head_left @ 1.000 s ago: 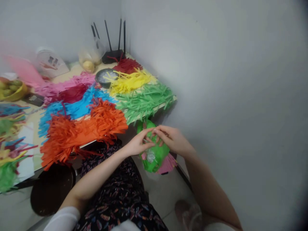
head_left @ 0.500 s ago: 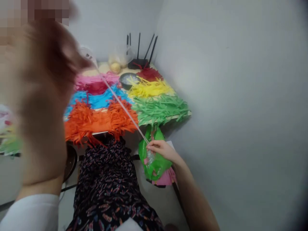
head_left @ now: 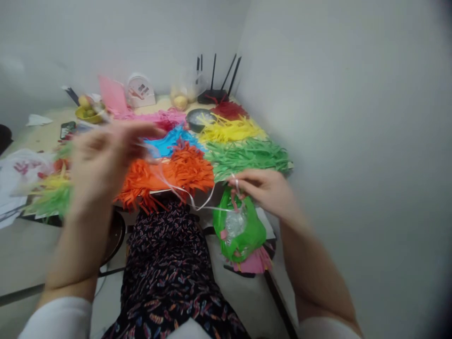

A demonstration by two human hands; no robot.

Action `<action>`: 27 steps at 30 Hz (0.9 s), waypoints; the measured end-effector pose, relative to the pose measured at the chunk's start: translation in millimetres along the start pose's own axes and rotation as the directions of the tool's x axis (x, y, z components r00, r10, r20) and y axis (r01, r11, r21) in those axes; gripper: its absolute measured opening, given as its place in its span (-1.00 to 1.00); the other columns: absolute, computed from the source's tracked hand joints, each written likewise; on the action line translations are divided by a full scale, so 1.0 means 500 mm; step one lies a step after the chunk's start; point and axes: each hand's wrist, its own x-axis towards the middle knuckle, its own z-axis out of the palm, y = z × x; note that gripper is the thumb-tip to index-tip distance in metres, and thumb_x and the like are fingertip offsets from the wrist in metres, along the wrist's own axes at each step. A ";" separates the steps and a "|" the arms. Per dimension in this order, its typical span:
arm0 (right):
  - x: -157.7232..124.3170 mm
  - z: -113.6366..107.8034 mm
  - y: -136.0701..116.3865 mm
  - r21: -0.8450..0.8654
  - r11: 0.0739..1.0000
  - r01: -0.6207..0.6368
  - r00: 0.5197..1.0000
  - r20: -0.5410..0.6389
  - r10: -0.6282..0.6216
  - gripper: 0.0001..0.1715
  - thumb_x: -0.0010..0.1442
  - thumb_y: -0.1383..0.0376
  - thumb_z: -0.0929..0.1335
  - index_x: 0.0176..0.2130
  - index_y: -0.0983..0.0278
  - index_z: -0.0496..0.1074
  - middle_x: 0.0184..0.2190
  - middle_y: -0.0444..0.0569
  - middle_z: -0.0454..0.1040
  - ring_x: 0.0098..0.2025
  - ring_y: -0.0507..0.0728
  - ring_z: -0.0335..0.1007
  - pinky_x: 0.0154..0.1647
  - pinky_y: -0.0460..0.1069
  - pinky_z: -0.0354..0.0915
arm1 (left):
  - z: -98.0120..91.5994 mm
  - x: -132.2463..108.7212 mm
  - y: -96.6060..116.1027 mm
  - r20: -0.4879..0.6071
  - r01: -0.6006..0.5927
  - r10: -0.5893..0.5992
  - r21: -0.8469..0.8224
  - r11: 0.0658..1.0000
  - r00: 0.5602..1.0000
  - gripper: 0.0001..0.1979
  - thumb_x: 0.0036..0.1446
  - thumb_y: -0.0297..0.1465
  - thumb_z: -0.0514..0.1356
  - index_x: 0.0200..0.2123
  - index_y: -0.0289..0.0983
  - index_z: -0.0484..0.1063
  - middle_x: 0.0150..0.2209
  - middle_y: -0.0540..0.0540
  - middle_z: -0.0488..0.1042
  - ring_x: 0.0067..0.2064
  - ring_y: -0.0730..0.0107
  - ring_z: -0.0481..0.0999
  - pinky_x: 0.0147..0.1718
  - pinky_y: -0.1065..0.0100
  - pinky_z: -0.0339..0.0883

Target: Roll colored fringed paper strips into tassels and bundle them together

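My left hand point(head_left: 102, 157), blurred, is raised over the left part of the table with its fingers closed on a thin white ribbon point(head_left: 203, 207). Slack loops of it hang across to the right. There, my right hand point(head_left: 270, 190) pinches another part of the ribbon between thumb and fingertips, just above a green plastic bag point(head_left: 254, 228). Clear crinkled plastic shows in the bag's mouth. Fringed orange paper point(head_left: 192, 165) lies between the hands at the table's front edge, with fringed green paper point(head_left: 250, 155) to its right.
Fringed blue point(head_left: 171, 143), yellow point(head_left: 229, 129) and dark red paper point(head_left: 229, 110) cover the table behind. A dark bowl point(head_left: 193, 120), a black router point(head_left: 213, 96), a yellow fruit bowl point(head_left: 88, 115) and a phone point(head_left: 68, 130) stand or lie farther back. A wall point(head_left: 360, 155) borders the right side.
My left hand has come down and away from the camera. The ribbon, taut before, now hangs in slack loops. My right hand has risen a little and moved right.
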 end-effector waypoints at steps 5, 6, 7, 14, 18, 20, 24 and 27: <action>0.059 0.057 -0.204 -0.091 0.905 0.416 0.908 -0.018 -0.419 -0.83 0.20 0.34 0.37 -0.34 0.25 0.61 -0.38 -0.07 0.60 -0.37 0.05 0.47 -0.30 -0.05 0.37 | 0.084 -0.012 -0.060 0.408 0.203 -0.005 -0.443 0.873 0.913 -0.57 0.21 -0.09 0.19 -0.07 -0.32 0.53 -0.30 -0.12 0.59 -0.34 0.38 0.60 -0.29 0.33 0.51; 0.069 0.070 -0.221 -0.083 0.894 0.441 0.897 -0.003 -0.443 -0.82 0.21 0.37 0.37 -0.33 0.27 0.60 -0.37 -0.07 0.60 -0.34 0.06 0.48 -0.26 -0.04 0.37 | 0.079 -0.013 -0.067 0.446 0.220 0.003 -0.446 0.868 0.895 -0.57 0.19 -0.08 0.21 -0.10 -0.33 0.54 -0.32 -0.12 0.58 -0.35 0.38 0.59 -0.29 0.34 0.50; 0.078 0.083 -0.231 -0.062 0.888 0.455 0.890 0.014 -0.455 -0.82 0.21 0.38 0.36 -0.33 0.29 0.60 -0.37 -0.06 0.60 -0.32 0.06 0.49 -0.24 -0.04 0.36 | 0.065 -0.015 -0.073 0.481 0.224 0.005 -0.419 0.880 0.877 -0.59 0.17 -0.09 0.24 -0.16 -0.34 0.56 -0.37 -0.10 0.58 -0.37 0.41 0.57 -0.32 0.38 0.48; 0.112 0.165 -0.206 0.141 0.920 0.366 0.853 0.344 -0.392 -0.67 0.18 0.33 0.39 -0.04 0.31 0.52 -0.41 -0.13 0.53 -0.40 0.00 0.40 -0.35 -0.11 0.28 | -0.148 -0.083 -0.075 0.213 0.196 -0.153 -0.200 0.960 0.965 -0.73 0.13 -0.21 0.30 -0.45 -0.28 0.60 -0.57 -0.04 0.49 -0.56 0.52 0.38 -0.62 0.49 0.19; 0.111 0.200 -0.153 0.134 0.980 0.150 0.830 0.521 -0.198 -0.77 0.18 0.28 0.38 -0.18 0.34 0.54 -0.49 -0.12 0.49 -0.50 -0.02 0.35 -0.44 -0.12 0.24 | -0.273 -0.148 -0.083 -0.203 0.081 -0.148 -0.309 0.948 0.968 -0.87 0.04 -0.33 0.37 -0.51 -0.22 0.58 -0.68 0.08 0.19 -0.61 0.54 0.21 -0.57 0.44 0.29; 0.106 0.206 -0.119 0.129 0.992 0.013 0.817 0.570 -0.084 -0.75 0.19 0.21 0.35 -0.27 0.35 0.53 -0.57 -0.14 0.42 -0.58 -0.02 0.29 -0.52 -0.12 0.22 | -0.325 -0.180 -0.096 -0.298 0.101 -0.173 -0.241 0.965 0.939 -0.93 0.06 -0.42 0.34 -0.47 -0.22 0.58 -0.67 0.08 0.20 -0.57 0.51 0.25 -0.49 0.40 0.38; 0.071 0.176 -0.020 0.070 0.992 -0.110 0.826 0.561 0.052 -0.65 0.18 0.11 0.36 -0.27 0.35 0.55 -0.60 -0.12 0.41 -0.59 0.01 0.30 -0.54 -0.10 0.25 | -0.379 -0.235 -0.132 -0.381 0.217 -0.242 -0.106 0.970 0.893 -0.95 0.07 -0.41 0.32 -0.43 -0.25 0.58 -0.60 0.04 0.40 -0.50 0.46 0.38 -0.57 0.47 0.28; 0.020 0.130 0.080 -0.138 0.976 -0.166 0.813 0.541 0.214 -0.61 0.18 0.09 0.32 -0.25 0.34 0.57 -0.54 -0.03 0.50 -0.55 0.08 0.39 -0.52 -0.05 0.31 | -0.369 -0.258 -0.157 -0.299 0.266 -0.301 -0.151 0.952 0.905 -0.87 0.08 -0.31 0.34 -0.44 -0.25 0.58 -0.64 0.04 0.37 -0.52 0.49 0.39 -0.52 0.47 0.29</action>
